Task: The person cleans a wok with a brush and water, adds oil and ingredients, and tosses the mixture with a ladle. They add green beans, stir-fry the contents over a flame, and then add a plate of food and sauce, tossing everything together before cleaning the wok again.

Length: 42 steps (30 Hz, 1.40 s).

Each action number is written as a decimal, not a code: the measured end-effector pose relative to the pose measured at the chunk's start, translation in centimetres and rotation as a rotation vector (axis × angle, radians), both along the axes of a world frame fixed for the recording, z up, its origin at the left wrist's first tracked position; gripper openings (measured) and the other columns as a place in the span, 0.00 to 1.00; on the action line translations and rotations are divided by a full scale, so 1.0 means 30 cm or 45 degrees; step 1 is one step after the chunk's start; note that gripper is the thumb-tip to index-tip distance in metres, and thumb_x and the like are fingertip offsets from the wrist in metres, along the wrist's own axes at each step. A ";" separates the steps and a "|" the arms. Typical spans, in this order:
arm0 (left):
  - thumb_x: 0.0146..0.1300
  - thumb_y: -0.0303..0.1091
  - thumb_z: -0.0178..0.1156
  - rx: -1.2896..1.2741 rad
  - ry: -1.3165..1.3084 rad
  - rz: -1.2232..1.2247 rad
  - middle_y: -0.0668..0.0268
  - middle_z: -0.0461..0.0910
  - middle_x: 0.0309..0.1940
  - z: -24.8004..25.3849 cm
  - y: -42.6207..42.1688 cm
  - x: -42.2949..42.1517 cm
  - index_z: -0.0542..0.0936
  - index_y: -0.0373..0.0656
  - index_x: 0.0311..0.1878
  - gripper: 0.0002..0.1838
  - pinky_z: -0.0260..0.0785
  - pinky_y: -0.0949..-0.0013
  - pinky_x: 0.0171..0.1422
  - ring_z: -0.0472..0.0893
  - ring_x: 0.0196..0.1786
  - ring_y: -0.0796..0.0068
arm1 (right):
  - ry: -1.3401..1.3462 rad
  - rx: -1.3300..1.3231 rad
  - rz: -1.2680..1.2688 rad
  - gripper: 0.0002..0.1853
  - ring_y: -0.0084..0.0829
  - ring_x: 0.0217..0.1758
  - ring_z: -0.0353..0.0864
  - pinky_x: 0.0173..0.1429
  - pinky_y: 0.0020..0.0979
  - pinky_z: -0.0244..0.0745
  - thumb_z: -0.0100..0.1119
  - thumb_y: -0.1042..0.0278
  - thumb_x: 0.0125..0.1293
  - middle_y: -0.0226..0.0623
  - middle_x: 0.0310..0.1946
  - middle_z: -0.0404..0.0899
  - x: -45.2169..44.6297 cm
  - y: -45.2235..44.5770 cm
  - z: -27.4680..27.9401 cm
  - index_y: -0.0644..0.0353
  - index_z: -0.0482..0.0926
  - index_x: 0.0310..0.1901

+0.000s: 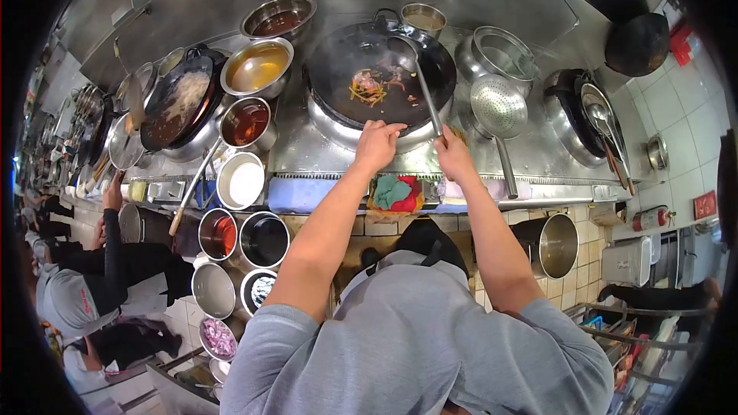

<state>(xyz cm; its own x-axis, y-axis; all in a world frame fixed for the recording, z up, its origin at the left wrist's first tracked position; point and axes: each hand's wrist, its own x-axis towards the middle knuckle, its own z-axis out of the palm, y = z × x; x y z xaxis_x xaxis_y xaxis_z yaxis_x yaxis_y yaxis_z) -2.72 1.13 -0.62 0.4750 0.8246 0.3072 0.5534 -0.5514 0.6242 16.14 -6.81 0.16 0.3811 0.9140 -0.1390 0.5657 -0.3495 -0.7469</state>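
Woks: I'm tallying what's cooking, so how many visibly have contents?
2: the centre wok, straight ahead, with food pieces; the left wok, leftward, with frothy contents. The right wok and any farther left may hide theirs.

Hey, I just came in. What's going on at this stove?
Someone is at a large wok with yellowish strips and pinkish pieces in it. The right hand grips a long ladle, its bowl over the far side of the wok. The left hand is at the near rim; whether it grips anything is unclear. A perforated skimmer lies to the wok's right.
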 end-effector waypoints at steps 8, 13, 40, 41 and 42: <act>0.63 0.35 0.54 0.036 -0.042 0.026 0.62 0.73 0.29 0.001 -0.026 -0.011 0.82 0.54 0.46 0.11 0.66 0.61 0.52 0.71 0.42 0.59 | -0.588 -0.087 0.384 0.28 0.51 0.37 0.80 0.43 0.47 0.74 0.51 0.63 0.63 0.50 0.35 0.80 0.006 -0.100 0.027 0.45 0.61 0.66; 0.63 0.38 0.55 -0.010 -0.022 0.071 0.62 0.74 0.29 -0.015 0.006 -0.016 0.83 0.52 0.43 0.10 0.66 0.60 0.51 0.71 0.42 0.60 | -0.969 -0.168 0.395 0.29 0.51 0.33 0.79 0.40 0.47 0.74 0.53 0.63 0.63 0.48 0.31 0.79 0.134 -0.274 0.230 0.37 0.62 0.66; 0.63 0.41 0.55 -0.094 0.020 0.096 0.62 0.76 0.31 -0.031 0.013 0.015 0.83 0.53 0.44 0.11 0.65 0.60 0.54 0.73 0.47 0.58 | 0.815 -0.278 0.062 0.25 0.16 0.17 0.63 0.16 0.21 0.59 0.47 0.63 0.69 0.26 0.21 0.64 -0.093 -0.016 0.106 0.44 0.60 0.67; 0.63 0.41 0.55 -0.097 0.017 0.095 0.62 0.76 0.31 -0.031 0.014 0.014 0.83 0.53 0.44 0.11 0.65 0.60 0.54 0.73 0.47 0.58 | 0.527 -0.312 0.179 0.25 0.26 0.19 0.72 0.20 0.29 0.68 0.48 0.64 0.68 0.32 0.22 0.71 -0.092 -0.038 0.138 0.45 0.60 0.67; 0.63 0.41 0.55 -0.105 0.023 0.099 0.62 0.76 0.31 -0.029 0.013 0.014 0.83 0.53 0.44 0.11 0.65 0.60 0.54 0.73 0.47 0.58 | 0.525 -0.315 0.177 0.25 0.26 0.19 0.72 0.20 0.29 0.68 0.48 0.64 0.68 0.32 0.22 0.71 -0.062 -0.053 0.097 0.45 0.60 0.67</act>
<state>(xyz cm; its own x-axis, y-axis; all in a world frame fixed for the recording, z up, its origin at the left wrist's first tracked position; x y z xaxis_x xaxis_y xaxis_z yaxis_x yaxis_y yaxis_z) -2.31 1.53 -1.50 0.4134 0.8813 0.2289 0.6042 -0.4535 0.6552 14.28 -8.41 3.08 0.1256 0.8729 -0.4714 0.2949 -0.4865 -0.8224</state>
